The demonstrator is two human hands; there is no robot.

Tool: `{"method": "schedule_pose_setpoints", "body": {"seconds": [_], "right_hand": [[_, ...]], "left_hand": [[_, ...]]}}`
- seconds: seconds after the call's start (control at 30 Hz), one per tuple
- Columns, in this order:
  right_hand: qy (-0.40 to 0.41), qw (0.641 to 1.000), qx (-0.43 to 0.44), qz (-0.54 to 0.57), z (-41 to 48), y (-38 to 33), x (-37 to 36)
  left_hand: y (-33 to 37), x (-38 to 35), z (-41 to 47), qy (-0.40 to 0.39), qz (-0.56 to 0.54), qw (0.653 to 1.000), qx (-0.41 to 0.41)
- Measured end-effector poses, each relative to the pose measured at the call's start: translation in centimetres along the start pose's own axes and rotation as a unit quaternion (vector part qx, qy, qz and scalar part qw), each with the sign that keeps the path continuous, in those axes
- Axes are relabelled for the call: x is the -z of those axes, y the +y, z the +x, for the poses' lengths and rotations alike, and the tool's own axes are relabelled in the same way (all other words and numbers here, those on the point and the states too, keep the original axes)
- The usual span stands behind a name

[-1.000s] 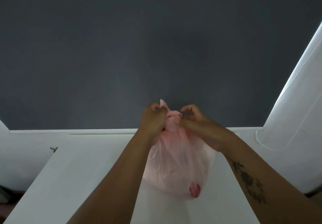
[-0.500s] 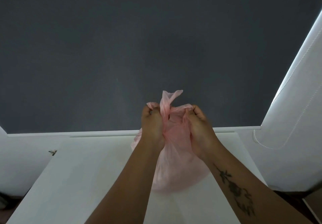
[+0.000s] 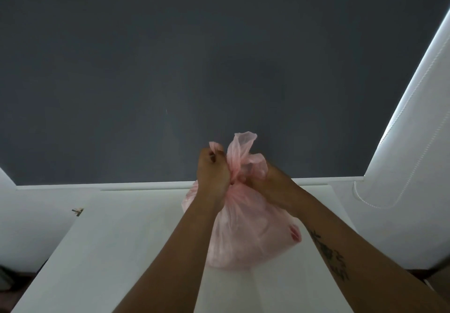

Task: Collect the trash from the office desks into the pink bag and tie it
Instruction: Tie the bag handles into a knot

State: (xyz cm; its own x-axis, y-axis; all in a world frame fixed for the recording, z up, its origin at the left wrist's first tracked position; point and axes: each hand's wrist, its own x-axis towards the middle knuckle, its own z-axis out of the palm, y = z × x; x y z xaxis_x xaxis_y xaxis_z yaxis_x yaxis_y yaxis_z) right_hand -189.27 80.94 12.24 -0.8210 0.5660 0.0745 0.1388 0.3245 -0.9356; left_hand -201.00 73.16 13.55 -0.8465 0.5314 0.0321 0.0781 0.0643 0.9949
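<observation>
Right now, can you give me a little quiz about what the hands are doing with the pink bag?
1. True or false: the left hand is open and holds nothing.
2. Which forearm has a tattoo? A: left. B: right. C: both.
3. Fill the gap: the right hand grips the bunched top of the pink ___.

Key
1. False: it grips the top of the bag.
2. B.
3. bag.
</observation>
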Motion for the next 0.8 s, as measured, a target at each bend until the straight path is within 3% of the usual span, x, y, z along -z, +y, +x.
{"method": "schedule_pose_setpoints", "body": {"seconds": [0.13, 0.27, 0.33, 0.43, 0.57, 0.63, 0.8], "right_hand": [[0.142, 0.988, -0.052, -0.032, 0.2, 1.1, 0.0], [0.164, 0.983, -0.064, 0.047, 0.2, 0.5, -0.2], [0.176, 0.979, -0.064, 0.083, 0.2, 0.4, -0.3], [0.158, 0.97, -0.07, 0.168, 0.3, 0.2, -0.7], [0.104, 0.946, -0.128, 0.28, 0.1, -0.3, -0.8], [0.128, 0.932, -0.13, 0.314, 0.1, -0.1, -0.5], [0.139, 0.893, -0.111, 0.414, -0.4, -0.1, 0.6]], "left_hand": [[0.2, 0.8, -0.8, -0.045, 0.006, 0.997, -0.061], [-0.8, 2.1, -1.7, -0.168, 0.031, 0.983, -0.066], [-1.8, 2.4, -2.0, -0.15, 0.071, 0.985, -0.048], [-1.8, 2.7, -2.3, -0.097, -0.01, 0.995, -0.013], [-0.7, 2.3, -1.8, -0.106, -0.099, 0.989, 0.008], [-0.6, 2.4, -1.3, -0.083, -0.135, 0.987, 0.04], [0.5, 3.2, -0.6, -0.142, -0.335, 0.924, 0.117]]}}
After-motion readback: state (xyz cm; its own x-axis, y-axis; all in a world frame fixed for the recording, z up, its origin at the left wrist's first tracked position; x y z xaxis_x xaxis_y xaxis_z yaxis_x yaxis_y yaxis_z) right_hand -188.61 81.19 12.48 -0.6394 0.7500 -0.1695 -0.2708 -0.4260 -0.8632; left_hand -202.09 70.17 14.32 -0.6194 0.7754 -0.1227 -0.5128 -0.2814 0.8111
